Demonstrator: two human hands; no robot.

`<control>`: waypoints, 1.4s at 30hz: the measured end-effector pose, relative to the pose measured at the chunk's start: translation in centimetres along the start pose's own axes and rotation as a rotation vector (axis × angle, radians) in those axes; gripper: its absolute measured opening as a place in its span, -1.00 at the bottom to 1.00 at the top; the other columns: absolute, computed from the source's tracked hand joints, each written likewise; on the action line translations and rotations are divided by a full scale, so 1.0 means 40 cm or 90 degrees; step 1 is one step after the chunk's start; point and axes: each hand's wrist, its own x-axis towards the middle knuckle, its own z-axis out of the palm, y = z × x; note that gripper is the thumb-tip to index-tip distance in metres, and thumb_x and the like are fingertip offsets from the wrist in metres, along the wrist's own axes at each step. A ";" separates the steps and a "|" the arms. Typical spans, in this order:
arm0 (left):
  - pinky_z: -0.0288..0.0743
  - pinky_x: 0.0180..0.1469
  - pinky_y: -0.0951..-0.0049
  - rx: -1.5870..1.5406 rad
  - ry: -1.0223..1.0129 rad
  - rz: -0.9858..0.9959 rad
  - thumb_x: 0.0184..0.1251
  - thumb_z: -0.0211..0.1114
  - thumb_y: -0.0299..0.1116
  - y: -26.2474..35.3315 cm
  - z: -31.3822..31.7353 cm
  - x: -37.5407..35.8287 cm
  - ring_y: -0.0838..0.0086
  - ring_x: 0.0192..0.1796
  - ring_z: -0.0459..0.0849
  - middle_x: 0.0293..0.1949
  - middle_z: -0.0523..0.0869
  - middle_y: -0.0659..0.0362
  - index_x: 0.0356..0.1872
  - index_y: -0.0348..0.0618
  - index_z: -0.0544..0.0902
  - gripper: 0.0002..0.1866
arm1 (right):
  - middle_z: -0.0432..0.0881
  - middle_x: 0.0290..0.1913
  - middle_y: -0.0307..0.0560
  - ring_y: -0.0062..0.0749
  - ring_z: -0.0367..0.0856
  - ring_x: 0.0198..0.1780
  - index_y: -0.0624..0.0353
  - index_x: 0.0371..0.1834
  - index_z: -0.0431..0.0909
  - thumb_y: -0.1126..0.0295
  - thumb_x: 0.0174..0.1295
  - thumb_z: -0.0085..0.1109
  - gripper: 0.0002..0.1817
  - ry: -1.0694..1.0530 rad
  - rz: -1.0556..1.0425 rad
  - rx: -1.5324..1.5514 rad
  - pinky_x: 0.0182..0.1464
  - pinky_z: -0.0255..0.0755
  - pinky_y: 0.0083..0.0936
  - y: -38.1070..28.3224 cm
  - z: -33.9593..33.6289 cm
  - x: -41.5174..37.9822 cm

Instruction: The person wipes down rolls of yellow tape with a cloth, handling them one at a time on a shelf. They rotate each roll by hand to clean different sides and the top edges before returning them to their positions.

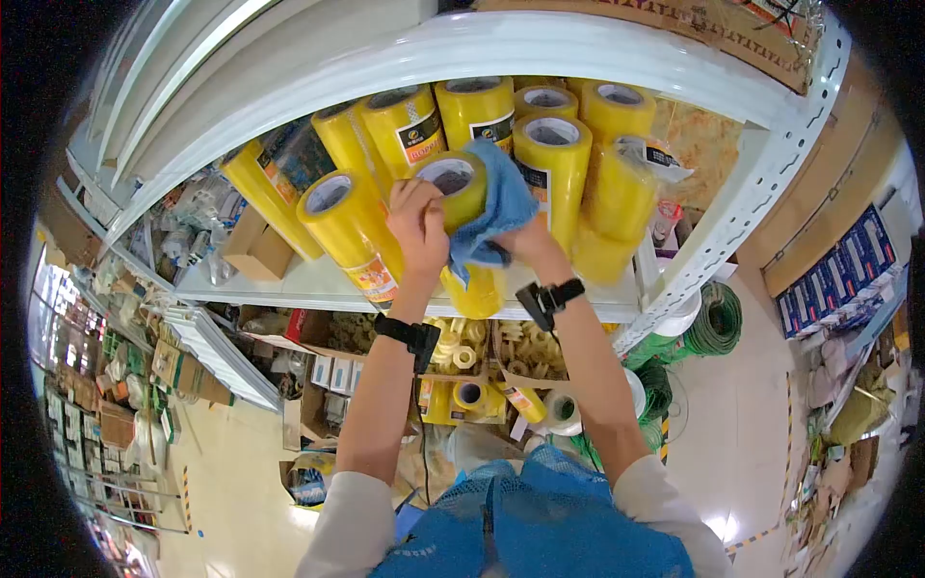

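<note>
My left hand (419, 226) is wrapped round the left side of a yellow tape roll (464, 204) on the shelf. A blue cloth (496, 200) drapes over that roll's right side, and my right hand (528, 241) grips the cloth, its fingers partly hidden by it. Just left of my left hand, a tall yellow stack of rolls (352, 226) leans with an orange label low on it. Behind and to the right, more yellow stacks (552, 169) stand close together, some with black and orange labels.
A white shelf beam (462, 60) arches above my hands, and a perforated post (732, 222) rises at the right. A small cardboard box (257, 246) sits left on the shelf. Boxes of pale fittings (525, 347) are below. Green wire coils (715, 320) lie lower right.
</note>
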 end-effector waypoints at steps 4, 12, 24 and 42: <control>0.25 -0.22 0.28 0.004 0.023 0.009 0.08 0.04 -0.41 -0.009 0.007 -0.005 0.17 -0.30 0.40 -0.48 0.45 0.00 -0.49 -0.33 0.45 -0.85 | 0.40 0.38 0.08 -0.15 0.41 0.34 0.18 0.43 0.26 0.30 0.24 0.29 -0.31 -0.109 0.180 -0.075 0.38 0.30 -0.34 0.093 0.021 -0.017; 0.36 -0.06 0.19 0.049 -0.012 -0.009 0.12 0.09 -0.44 -0.001 0.009 -0.021 0.05 -0.21 0.44 -0.40 0.51 -0.01 -0.42 -0.29 0.52 -0.88 | 0.40 0.36 0.10 -0.11 0.38 0.35 0.21 0.44 0.24 0.27 0.21 0.30 -0.27 -0.064 0.170 -0.102 0.41 0.26 -0.31 0.202 0.082 -0.372; 0.39 0.11 0.04 0.381 -0.211 0.023 0.25 0.15 -0.18 0.138 0.040 0.015 -0.06 -0.07 0.60 -0.19 0.67 -0.12 -0.15 -0.26 0.60 -0.66 | 0.34 0.39 0.12 -0.02 0.26 0.43 0.28 0.46 0.16 0.23 -0.16 0.58 0.08 -0.053 0.138 0.119 0.50 0.08 -0.22 0.102 0.055 -0.290; 0.37 0.02 0.12 0.076 -0.297 0.004 0.22 0.22 -0.23 0.102 -0.058 0.041 -0.10 -0.08 0.60 -0.16 0.69 -0.13 -0.15 -0.31 0.59 -0.67 | 0.39 0.37 -0.07 -0.22 0.38 0.35 0.18 0.39 0.27 0.31 -0.13 0.59 -0.05 -0.037 0.119 0.152 0.43 0.23 -0.26 0.018 0.058 -0.062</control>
